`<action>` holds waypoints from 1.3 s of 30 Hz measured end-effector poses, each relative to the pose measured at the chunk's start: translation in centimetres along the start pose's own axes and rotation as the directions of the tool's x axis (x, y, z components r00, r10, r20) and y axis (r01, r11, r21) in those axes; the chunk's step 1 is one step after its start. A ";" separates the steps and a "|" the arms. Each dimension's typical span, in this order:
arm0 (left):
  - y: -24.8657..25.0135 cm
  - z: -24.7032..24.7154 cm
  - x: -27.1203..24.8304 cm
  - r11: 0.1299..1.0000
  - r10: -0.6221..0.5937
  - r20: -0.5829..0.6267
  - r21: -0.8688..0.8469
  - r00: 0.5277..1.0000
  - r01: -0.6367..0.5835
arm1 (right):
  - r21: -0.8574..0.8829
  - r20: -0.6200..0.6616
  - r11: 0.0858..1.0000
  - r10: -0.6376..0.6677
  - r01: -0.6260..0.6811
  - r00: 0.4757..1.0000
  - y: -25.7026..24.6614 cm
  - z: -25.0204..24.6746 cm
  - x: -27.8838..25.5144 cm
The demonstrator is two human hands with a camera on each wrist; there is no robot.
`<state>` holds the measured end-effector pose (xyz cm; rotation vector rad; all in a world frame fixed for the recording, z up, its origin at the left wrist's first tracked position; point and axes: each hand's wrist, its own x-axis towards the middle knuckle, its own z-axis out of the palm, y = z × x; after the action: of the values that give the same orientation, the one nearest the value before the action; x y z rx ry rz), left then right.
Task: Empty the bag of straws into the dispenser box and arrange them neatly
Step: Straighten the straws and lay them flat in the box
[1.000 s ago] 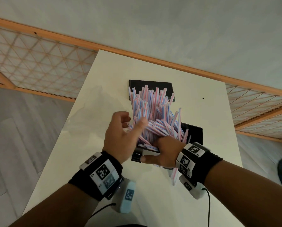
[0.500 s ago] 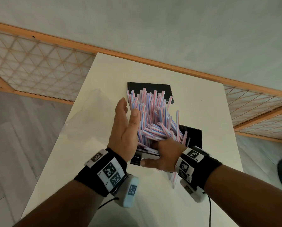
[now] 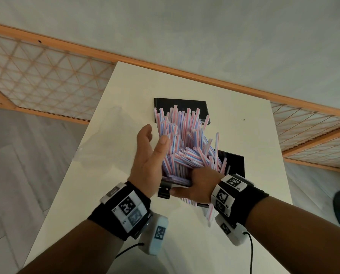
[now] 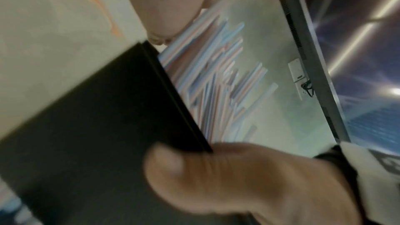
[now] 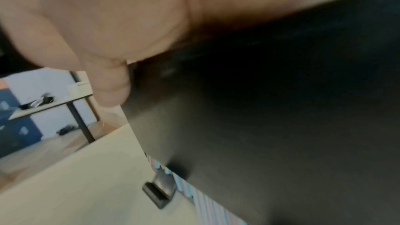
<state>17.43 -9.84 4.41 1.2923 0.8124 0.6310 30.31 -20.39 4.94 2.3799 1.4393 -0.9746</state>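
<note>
A black dispenser box point(image 3: 165, 189) stands on the white table point(image 3: 109, 135), packed with pink, blue and white striped straws point(image 3: 185, 139) that stick up and fan to the right. My left hand point(image 3: 154, 135) lies flat against the bundle's left side, fingers straight and thumb on the straws. My right hand point(image 3: 194, 182) grips the box's near wall, thumb on the outside. The left wrist view shows the straws point(image 4: 212, 78) rising above the black wall point(image 4: 97, 126), with my right thumb point(image 4: 194, 168) on that wall. The right wrist view is mostly filled by the black box point(image 5: 281, 109).
A flat black panel point(image 3: 181, 103) lies behind the box and another black piece point(image 3: 234, 161) shows at its right. One loose straw point(image 3: 210, 214) pokes out near my right wrist. Wooden lattice rails point(image 3: 46, 82) run beyond the table's far edges.
My left hand has straightened from curled fingers on the straws to a flat palm along the bundle's left side. The straws stand a little more upright. My right hand keeps its hold.
</note>
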 end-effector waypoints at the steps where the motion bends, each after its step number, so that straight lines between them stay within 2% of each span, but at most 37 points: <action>1: 0.5 -0.6 -0.1 0.987 0.017 -0.021 0.163 1.000 -0.014 | 0.026 0.016 1.000 -0.009 0.008 1.000 0.2 -0.2 0.0; 3: 1.6 -1.8 -0.3 0.886 -0.004 -0.047 0.462 0.999 0.026 | 0.117 0.016 0.990 -0.078 0.075 0.997 0.5 -0.4 0.1; 5: 2.4 -2.0 -0.4 0.782 -0.113 -0.021 0.614 0.993 0.102 | 0.227 -0.027 0.961 -0.154 0.156 0.988 0.5 -0.1 0.3; 6: 2.5 -1.8 -0.4 0.745 -0.134 0.001 0.659 0.991 0.100 | 0.271 -0.050 0.944 -0.182 0.189 0.982 0.5 0.1 0.3; 10: 2.3 -0.4 -0.4 0.713 -0.002 0.000 0.702 1.000 0.001 | 0.344 -0.092 0.913 -0.198 0.218 0.976 0.4 0.6 0.3; 13: 2.1 -0.3 -0.1 0.732 -0.013 -0.047 0.680 0.999 0.042 | 0.317 -0.100 0.934 -0.140 0.165 0.985 0.5 0.5 0.4; 17: 1.9 -0.5 0.2 0.689 -0.014 -0.027 0.724 1.000 0.029 | 0.242 -0.108 0.963 -0.091 0.115 0.990 0.2 0.4 0.3; 20: 1.8 -0.6 0.3 0.744 0.004 -0.024 0.668 1.000 0.014 | 0.267 -0.157 0.955 -0.085 0.126 0.984 0.4 0.4 0.1; 22: 2.1 -0.7 0.5 0.841 -0.038 -0.065 0.537 0.997 0.067 | 0.314 -0.210 0.941 -0.057 0.123 0.976 0.8 0.3 -0.1; 24: 2.2 -0.9 0.4 0.887 -0.121 -0.085 0.437 0.989 0.146 | 0.292 -0.211 0.949 -0.054 0.115 0.976 1.1 0.4 -0.3; 26: 2.5 -0.9 0.2 0.848 -0.106 -0.052 0.516 0.993 0.118 | 0.250 -0.174 0.962 -0.065 0.108 0.983 1.3 0.6 -0.4; 28: 2.5 -0.7 -0.2 0.745 -0.002 0.002 0.667 1.000 0.000 | 0.249 -0.158 0.963 -0.063 0.102 0.985 1.2 0.9 -0.4; 30: 2.6 -0.5 -0.4 0.718 0.036 0.056 0.693 0.998 -0.065 | 0.262 -0.163 0.961 -0.052 0.094 0.985 1.2 1.1 -0.3; 32: 2.3 -0.4 -0.2 0.744 0.041 0.077 0.663 0.996 -0.082 | 0.269 -0.159 0.959 -0.049 0.091 0.986 1.2 1.0 -0.3; 36: 2.3 -0.8 -0.4 0.812 0.102 -0.023 0.579 0.995 -0.070 | 0.265 -0.154 0.961 -0.036 0.076 0.987 1.2 0.8 -0.2; 39: 2.6 -1.0 -0.7 0.908 0.038 -0.099 0.419 0.994 0.007 | 0.286 -0.205 0.952 -0.052 0.110 0.977 1.3 0.9 -0.2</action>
<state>16.28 -9.30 7.01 1.6674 1.0661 0.5564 30.98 -21.62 4.12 2.7168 1.5672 -1.0702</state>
